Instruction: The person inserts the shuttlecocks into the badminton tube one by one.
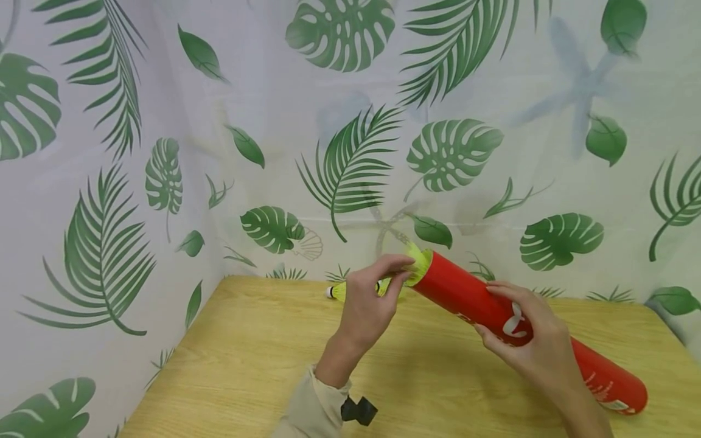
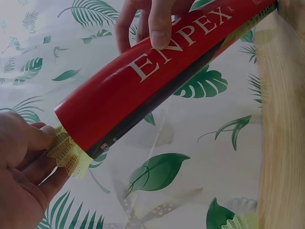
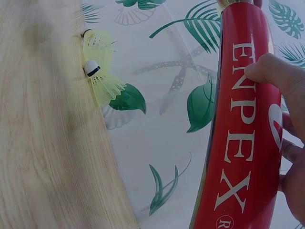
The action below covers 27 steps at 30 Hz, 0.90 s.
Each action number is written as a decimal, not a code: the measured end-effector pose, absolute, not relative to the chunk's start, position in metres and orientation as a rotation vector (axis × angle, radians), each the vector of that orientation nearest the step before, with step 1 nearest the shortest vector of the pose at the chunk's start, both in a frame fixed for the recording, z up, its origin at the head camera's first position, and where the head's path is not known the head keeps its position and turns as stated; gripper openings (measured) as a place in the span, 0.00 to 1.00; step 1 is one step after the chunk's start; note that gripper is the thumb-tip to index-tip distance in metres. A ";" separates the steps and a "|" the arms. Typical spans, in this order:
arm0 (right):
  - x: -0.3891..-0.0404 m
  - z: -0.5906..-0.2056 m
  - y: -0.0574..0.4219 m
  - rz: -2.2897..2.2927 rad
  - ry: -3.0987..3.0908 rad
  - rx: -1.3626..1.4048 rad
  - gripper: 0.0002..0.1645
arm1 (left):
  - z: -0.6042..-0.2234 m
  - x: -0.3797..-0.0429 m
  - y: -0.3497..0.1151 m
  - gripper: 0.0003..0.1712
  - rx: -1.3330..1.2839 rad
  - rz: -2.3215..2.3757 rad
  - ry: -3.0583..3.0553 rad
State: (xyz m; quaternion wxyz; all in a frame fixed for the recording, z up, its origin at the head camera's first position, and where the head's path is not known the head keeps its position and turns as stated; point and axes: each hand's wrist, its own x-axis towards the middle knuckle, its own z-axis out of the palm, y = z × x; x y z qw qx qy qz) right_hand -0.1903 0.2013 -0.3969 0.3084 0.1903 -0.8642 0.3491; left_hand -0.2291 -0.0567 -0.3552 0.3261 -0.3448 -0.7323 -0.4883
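My left hand [image 1: 368, 304] pinches a yellow shuttle [image 2: 71, 150] protruding from the upper mouth of a red tube [image 1: 454, 289]; my right hand [image 1: 539, 344] grips this tube, slanted over the bench [image 1: 246, 365]. Two further shuttles [image 3: 108, 88] lie along its back edge.

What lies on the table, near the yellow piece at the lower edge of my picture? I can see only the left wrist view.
Observer: The right wrist view shows two yellow shuttlecocks near the edge of the table.
Operator: Thank you. Where is the far end of the red tube?
Observer: In the head view it shows beyond the right hand, toward the lower right of that picture.
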 end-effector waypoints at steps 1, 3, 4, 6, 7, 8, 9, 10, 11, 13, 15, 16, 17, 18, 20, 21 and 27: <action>-0.190 -0.397 0.202 0.921 -2.285 0.504 0.48 | -0.355 -0.229 -0.056 0.10 -0.904 -1.298 -1.916; -0.190 -0.398 0.202 0.921 -2.286 0.501 0.48 | -0.356 -0.229 -0.054 0.10 -0.901 -1.326 -1.913; -0.190 -0.398 0.203 0.919 -2.285 0.503 0.48 | -0.357 -0.229 -0.053 0.10 -0.899 -1.344 -1.911; -0.190 -0.398 0.203 0.914 -2.288 0.497 0.48 | -0.358 -0.229 -0.051 0.10 -0.897 -1.375 -1.912; -0.190 -0.398 0.203 0.911 -2.288 0.496 0.48 | -0.359 -0.229 -0.051 0.10 -0.896 -1.393 -1.916; -0.190 -0.398 0.203 0.910 -2.292 0.492 0.48 | -0.360 -0.229 -0.050 0.10 -0.896 -1.408 -1.921; -0.190 -0.399 0.203 0.908 -2.296 0.486 0.48 | -0.361 -0.229 -0.049 0.10 -0.894 -1.429 -1.925; -0.190 -0.399 0.203 0.910 -2.298 0.484 0.48 | -0.362 -0.229 -0.048 0.10 -0.892 -1.448 -1.929; -0.190 -0.399 0.203 0.910 -2.299 0.481 0.48 | -0.363 -0.229 -0.048 0.10 -0.888 -1.467 -1.932; -0.190 -0.400 0.204 0.912 -2.299 0.481 0.48 | -0.365 -0.228 -0.046 0.10 -0.878 -1.499 -1.934; -0.190 -0.401 0.204 0.913 -2.297 0.484 0.48 | -0.368 -0.228 -0.045 0.10 -0.871 -1.527 -1.932; -0.190 -0.401 0.204 0.913 -2.294 0.489 0.48 | -0.369 -0.228 -0.044 0.10 -0.871 -1.541 -1.930; -0.190 -0.401 0.204 0.911 -2.292 0.490 0.48 | -0.370 -0.227 -0.043 0.10 -0.873 -1.554 -1.931; -0.190 -0.402 0.204 0.912 -2.291 0.491 0.48 | -0.371 -0.227 -0.043 0.10 -0.875 -1.565 -1.933; -0.189 -0.402 0.204 0.908 -2.290 0.493 0.48 | -0.373 -0.226 -0.042 0.10 -0.887 -1.584 -1.932; -0.189 -0.403 0.204 0.907 -2.290 0.493 0.48 | -0.371 -0.223 -0.041 0.10 -0.888 -1.591 -1.937; -0.188 -0.404 0.204 0.882 -2.284 0.506 0.47 | -0.369 -0.216 -0.040 0.11 -0.897 -1.642 -1.958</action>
